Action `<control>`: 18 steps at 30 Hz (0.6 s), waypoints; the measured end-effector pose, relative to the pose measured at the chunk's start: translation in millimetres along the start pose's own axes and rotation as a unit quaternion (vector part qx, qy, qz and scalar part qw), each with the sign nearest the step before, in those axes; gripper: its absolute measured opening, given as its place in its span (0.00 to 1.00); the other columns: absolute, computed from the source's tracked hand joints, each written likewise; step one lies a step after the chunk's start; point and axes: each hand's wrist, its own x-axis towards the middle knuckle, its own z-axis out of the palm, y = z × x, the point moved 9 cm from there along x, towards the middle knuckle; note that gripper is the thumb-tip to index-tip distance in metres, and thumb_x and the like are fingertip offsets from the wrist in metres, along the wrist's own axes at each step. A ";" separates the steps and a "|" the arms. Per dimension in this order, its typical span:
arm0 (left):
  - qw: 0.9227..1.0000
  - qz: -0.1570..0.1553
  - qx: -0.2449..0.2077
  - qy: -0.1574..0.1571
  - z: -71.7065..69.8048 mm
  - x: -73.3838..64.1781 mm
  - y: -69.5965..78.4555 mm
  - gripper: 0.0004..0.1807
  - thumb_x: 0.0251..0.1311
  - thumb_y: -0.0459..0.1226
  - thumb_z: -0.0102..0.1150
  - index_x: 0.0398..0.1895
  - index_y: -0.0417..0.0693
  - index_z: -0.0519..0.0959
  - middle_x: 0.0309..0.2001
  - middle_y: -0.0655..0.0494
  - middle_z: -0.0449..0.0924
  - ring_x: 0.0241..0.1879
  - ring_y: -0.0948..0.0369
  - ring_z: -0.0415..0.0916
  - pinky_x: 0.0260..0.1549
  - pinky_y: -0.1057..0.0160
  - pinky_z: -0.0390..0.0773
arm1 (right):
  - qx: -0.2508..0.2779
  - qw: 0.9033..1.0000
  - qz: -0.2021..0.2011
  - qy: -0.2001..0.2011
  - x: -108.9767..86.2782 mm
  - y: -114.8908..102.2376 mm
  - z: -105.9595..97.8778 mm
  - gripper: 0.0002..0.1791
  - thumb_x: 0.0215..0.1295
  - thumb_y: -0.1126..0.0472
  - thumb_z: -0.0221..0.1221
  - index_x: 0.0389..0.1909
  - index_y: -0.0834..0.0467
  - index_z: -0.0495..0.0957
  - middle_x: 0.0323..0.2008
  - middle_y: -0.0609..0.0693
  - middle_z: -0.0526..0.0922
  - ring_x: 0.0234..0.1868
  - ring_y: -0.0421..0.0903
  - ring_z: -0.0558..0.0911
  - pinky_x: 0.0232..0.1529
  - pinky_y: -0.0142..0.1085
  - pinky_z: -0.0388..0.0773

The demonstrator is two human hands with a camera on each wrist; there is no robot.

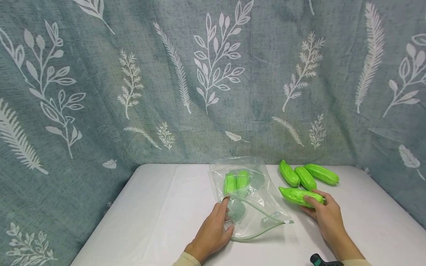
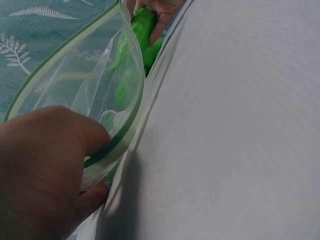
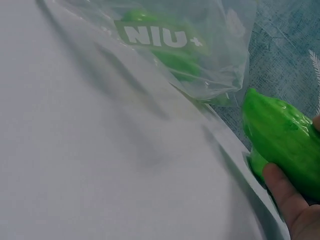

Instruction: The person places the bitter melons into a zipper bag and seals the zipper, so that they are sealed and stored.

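A clear zip bag point(image 1: 256, 207) lies on the white table with its green-rimmed mouth spread toward me. My left hand point(image 1: 213, 229) holds the bag's left edge by the mouth; in the left wrist view its thumb lies inside the green zip rim point(image 2: 112, 145). Two green bitter melons point(image 1: 236, 183) lie inside the bag at its far end. To the right of the bag, my right hand point(image 1: 324, 214) grips another bright green bitter melon point(image 1: 296, 195) by its blunt end, the pointed tip facing left. The right wrist view shows this bitter melon point(image 3: 280, 135) between thumb and fingers.
Three more bitter melons point(image 1: 306, 176) lie close together at the table's back right. A patterned blue-green curtain point(image 1: 213, 92) hangs right behind the table point(image 1: 159, 210). A dark strap-like object point(image 1: 323, 260) shows by my right wrist.
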 end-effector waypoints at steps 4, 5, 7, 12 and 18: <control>1.000 0.005 -0.001 0.006 -1.0 0.5 0.5 0.50 0.56 0.36 0.69 0.78 0.46 0.51 0.51 0.56 0.71 0.45 0.68 0.77 0.44 0.72 0.79 | 0.008 1.000 -0.009 -0.008 -4.9 -5.0 0.2 0.41 0.71 0.56 0.62 0.72 0.71 0.51 0.69 0.65 0.54 0.40 0.29 0.78 0.50 0.38 0.82; 1.000 0.005 -0.002 0.006 -1.3 0.5 0.6 0.50 0.56 0.36 0.69 0.78 0.46 0.51 0.51 0.56 0.71 0.46 0.68 0.77 0.44 0.72 0.79 | 0.007 1.000 -0.009 -0.006 -5.5 -5.2 0.2 0.41 0.71 0.56 0.62 0.72 0.71 0.52 0.69 0.65 0.55 0.40 0.29 0.78 0.50 0.38 0.82; 1.000 0.003 -0.004 0.005 -1.7 0.9 0.5 0.50 0.56 0.36 0.69 0.78 0.46 0.51 0.51 0.56 0.71 0.46 0.68 0.77 0.44 0.71 0.79 | 0.007 1.000 -0.005 0.001 -6.2 -5.0 -0.2 0.40 0.70 0.56 0.62 0.72 0.70 0.53 0.68 0.64 0.56 0.40 0.29 0.78 0.49 0.37 0.82; 1.000 0.000 -0.006 -0.005 -1.3 1.6 0.3 0.49 0.57 0.37 0.68 0.78 0.46 0.51 0.51 0.56 0.71 0.46 0.68 0.78 0.44 0.71 0.79 | 0.008 1.000 0.004 0.003 -5.9 -3.8 -0.6 0.40 0.70 0.56 0.62 0.72 0.69 0.54 0.68 0.63 0.56 0.41 0.30 0.78 0.49 0.37 0.82; 1.000 -0.013 0.001 -0.016 0.0 0.9 -1.7 0.48 0.59 0.39 0.67 0.78 0.47 0.51 0.51 0.57 0.70 0.46 0.70 0.77 0.46 0.74 0.78 | -0.004 1.000 0.002 -0.011 -6.3 -4.2 2.1 0.40 0.70 0.54 0.62 0.72 0.70 0.53 0.68 0.65 0.56 0.40 0.29 0.78 0.49 0.37 0.82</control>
